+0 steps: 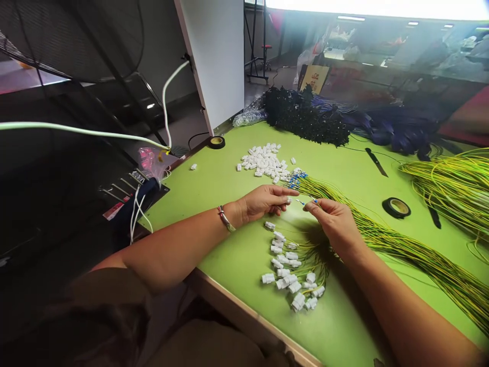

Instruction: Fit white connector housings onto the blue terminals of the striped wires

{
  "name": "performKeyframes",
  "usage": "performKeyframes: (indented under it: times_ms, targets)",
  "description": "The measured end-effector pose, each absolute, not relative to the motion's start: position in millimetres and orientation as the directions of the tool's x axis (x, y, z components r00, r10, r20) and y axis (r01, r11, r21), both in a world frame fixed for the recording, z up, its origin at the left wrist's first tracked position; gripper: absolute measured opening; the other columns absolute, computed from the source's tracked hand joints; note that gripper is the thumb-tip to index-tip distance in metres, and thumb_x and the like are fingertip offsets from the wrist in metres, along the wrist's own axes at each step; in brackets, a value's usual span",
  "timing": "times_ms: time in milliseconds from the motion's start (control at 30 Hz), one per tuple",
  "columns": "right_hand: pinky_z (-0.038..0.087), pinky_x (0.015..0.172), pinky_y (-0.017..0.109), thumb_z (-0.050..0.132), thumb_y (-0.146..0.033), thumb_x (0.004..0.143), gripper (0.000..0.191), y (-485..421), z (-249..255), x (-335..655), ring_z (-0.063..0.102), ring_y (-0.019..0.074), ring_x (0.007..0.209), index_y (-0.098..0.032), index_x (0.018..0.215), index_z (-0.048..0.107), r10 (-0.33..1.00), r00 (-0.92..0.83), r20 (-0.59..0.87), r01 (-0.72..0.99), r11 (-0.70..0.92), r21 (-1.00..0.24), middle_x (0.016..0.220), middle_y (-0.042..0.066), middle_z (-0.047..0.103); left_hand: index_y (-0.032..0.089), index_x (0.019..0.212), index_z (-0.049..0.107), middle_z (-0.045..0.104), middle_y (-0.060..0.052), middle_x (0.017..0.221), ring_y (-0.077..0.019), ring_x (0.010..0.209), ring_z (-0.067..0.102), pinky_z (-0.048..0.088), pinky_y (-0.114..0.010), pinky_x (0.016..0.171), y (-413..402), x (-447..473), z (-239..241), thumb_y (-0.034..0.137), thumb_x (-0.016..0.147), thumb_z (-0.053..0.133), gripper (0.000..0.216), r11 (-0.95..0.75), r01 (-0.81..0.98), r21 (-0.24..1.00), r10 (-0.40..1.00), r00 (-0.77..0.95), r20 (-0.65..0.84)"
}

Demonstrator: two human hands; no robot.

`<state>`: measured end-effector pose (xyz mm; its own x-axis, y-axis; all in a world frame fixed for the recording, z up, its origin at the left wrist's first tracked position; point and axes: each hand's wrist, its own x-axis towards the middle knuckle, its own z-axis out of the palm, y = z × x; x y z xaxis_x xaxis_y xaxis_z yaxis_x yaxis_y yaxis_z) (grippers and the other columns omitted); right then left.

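Note:
My left hand (267, 200) pinches a small white connector housing (289, 200) over the green table. Facing it, my right hand (336, 221) grips wires with blue-sleeved terminals (302, 203), their metal tips pointing at the housing with a small gap between. Beneath my hands lie several white housings with yellow-green wires attached (288, 280). Behind them, a long bundle of yellow-green wires (382, 234) runs to the right, its blue terminal ends (297, 178) beside a pile of loose white housings (263, 160).
Black tape rolls (389, 208) rest on the green table (221, 250), along with a knife (376, 162). Dark cables with black connectors (305, 114) are heaped at the back. More yellow-green wire (454, 188) lies at right. A white panel (217, 61) and white cable (84, 130) stand left.

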<state>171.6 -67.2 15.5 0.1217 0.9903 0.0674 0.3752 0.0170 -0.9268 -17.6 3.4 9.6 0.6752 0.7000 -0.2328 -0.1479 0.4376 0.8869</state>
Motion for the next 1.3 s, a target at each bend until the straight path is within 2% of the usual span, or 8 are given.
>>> performKeyframes:
  times_ms: [167, 300, 400, 533, 700, 900, 1067, 1300]
  targets:
    - [0.035, 0.056, 0.026, 0.065, -0.044, 0.076, 0.031, -68.5, 14.5, 170.5, 0.046, 0.012, 0.058, -0.015, 0.067, 0.069, 0.988, 0.121, 0.095, 0.404, 0.039, -0.914, 0.059, 0.0, 0.058, 0.01, 0.095, 0.073, 0.059, 0.0, 0.064, -0.0041, 0.053, 0.049, 0.036, -0.017, 0.048, 2.5, -17.3, 13.0, 0.018, 0.076, 0.069, 0.021, 0.268, -0.044, 0.963, 0.71, 0.685, -0.166]
    - [0.033, 0.054, 0.025, 0.065, -0.043, 0.076, 0.029, -69.7, 13.4, 169.5, 0.04, 0.0106, 0.054, -0.016, 0.065, 0.066, 0.978, 0.16, 0.137, 0.398, 0.063, -0.915, 0.056, -0.002, 0.052, 0.01, 0.086, 0.069, 0.061, 0.0, 0.065, -0.0047, 0.054, 0.051, 0.035, -0.018, 0.049, 6.4, -18.7, 8.9, 0.016, 0.07, 0.071, 0.017, 0.252, -0.066, 0.966, 0.787, 0.595, -0.164]
    - [0.032, 0.052, 0.026, 0.066, -0.041, 0.074, 0.027, -69.5, 13.0, 168.7, 0.038, 0.0107, 0.053, -0.017, 0.063, 0.065, 0.966, 0.205, 0.158, 0.402, 0.064, -0.913, 0.055, -0.002, 0.051, 0.01, 0.081, 0.067, 0.065, -0.001, 0.068, -0.0067, 0.061, 0.057, 0.04, -0.02, 0.058, 7.6, -19.4, 8.2, 0.017, 0.066, 0.076, 0.018, 0.22, -0.112, 0.969, 0.825, 0.552, -0.123]
    - [0.038, 0.058, 0.027, 0.067, -0.039, 0.072, 0.023, -68.5, 12.7, 167.9, 0.047, 0.0133, 0.059, -0.017, 0.067, 0.068, 0.964, 0.207, 0.168, 0.399, 0.074, -0.914, 0.062, 0.001, 0.059, 0.009, 0.082, 0.07, 0.072, -0.007, 0.08, -0.0108, 0.074, 0.063, 0.047, -0.025, 0.074, 6.1, -19.9, 10.9, 0.023, 0.064, 0.081, 0.024, 0.168, -0.132, 0.977, 0.829, 0.555, -0.068]
    - [0.033, 0.055, 0.026, 0.065, -0.039, 0.075, 0.025, -71.0, 14.5, 167.6, 0.04, 0.0109, 0.056, -0.016, 0.065, 0.064, 0.965, 0.2, 0.172, 0.422, 0.073, -0.904, 0.058, -0.002, 0.051, 0.009, 0.088, 0.071, 0.071, -0.005, 0.075, -0.0063, 0.056, 0.056, 0.047, -0.023, 0.062, 5.3, -18.7, 9.4, 0.025, 0.066, 0.081, 0.028, 0.276, -0.138, 0.951, 0.829, 0.535, -0.163]
    - [0.03, 0.053, 0.026, 0.065, -0.039, 0.076, 0.025, -72.7, 14.8, 169.7, 0.039, 0.0109, 0.055, -0.016, 0.066, 0.065, 0.98, 0.154, 0.126, 0.412, 0.052, -0.91, 0.057, -0.002, 0.05, 0.006, 0.076, 0.068, 0.067, -0.004, 0.072, -0.0122, 0.07, 0.068, 0.052, -0.027, 0.075, 3.5, -18.5, 10.7, 0.015, 0.063, 0.083, 0.023, 0.411, -0.256, 0.875, 0.824, 0.515, -0.236]
    - [0.036, 0.057, 0.028, 0.064, -0.04, 0.075, 0.025, -71.2, 15.6, 170.1, 0.046, 0.0138, 0.058, -0.018, 0.064, 0.066, 0.987, 0.124, 0.1, 0.386, 0.045, -0.922, 0.06, 0.0, 0.057, 0.007, 0.077, 0.068, 0.067, -0.003, 0.069, -0.0104, 0.065, 0.067, 0.051, -0.023, 0.069, 3.4, -19.9, 10.8, 0.013, 0.062, 0.084, 0.023, 0.481, -0.232, 0.846, 0.768, 0.576, -0.279]
    - [0.032, 0.054, 0.027, 0.065, -0.037, 0.072, 0.023, -71.4, 18.5, 169.1, 0.039, 0.0108, 0.051, -0.017, 0.06, 0.066, 0.993, 0.115, 0.026, 0.344, -0.015, -0.939, 0.049, -0.003, 0.047, 0.005, 0.08, 0.069, 0.07, -0.007, 0.073, -0.0101, 0.067, 0.068, 0.054, -0.024, 0.077, 3.5, -17.8, 10.5, 0.005, 0.068, 0.078, 0.015, 0.533, -0.269, 0.802, 0.758, 0.573, -0.312]
